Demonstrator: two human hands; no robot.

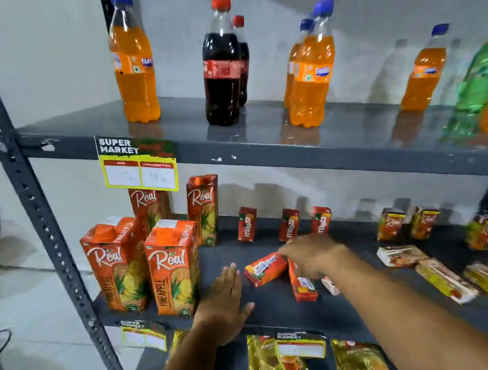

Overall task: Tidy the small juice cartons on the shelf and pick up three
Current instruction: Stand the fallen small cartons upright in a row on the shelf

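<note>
— Where are the small juice cartons?

— On the middle shelf (278,309), the dark one. Three small red cartons stand upright along the back: the left one (247,224), the middle one (289,224) and the right one (320,219), each apart from the next. In front of them a fallen carton (264,269) lies on its side, tilted, and a second fallen carton (301,283) lies just beside it, under the right hand.

— And the hands?

— The right hand (310,256) reaches over the two fallen cartons, fingers curled down on them. It seems to touch both, but I cannot tell whether it actually pinches either. The left hand (224,303) lies flat on the shelf, fingers spread, empty, just left of the tilted carton.

— What surrounds them?

— To the left stand four tall pineapple cartons (173,266), two in front, two behind. To the right, more small cartons, blurred: some upright (389,224), some lying flat (446,281). A price label (137,162) hangs from the upper shelf (262,141), which carries orange soda bottles (133,64), cola bottles (220,61) and a green bottle (482,72). Below, yellow packets (272,364) lie on the lowest shelf.
</note>
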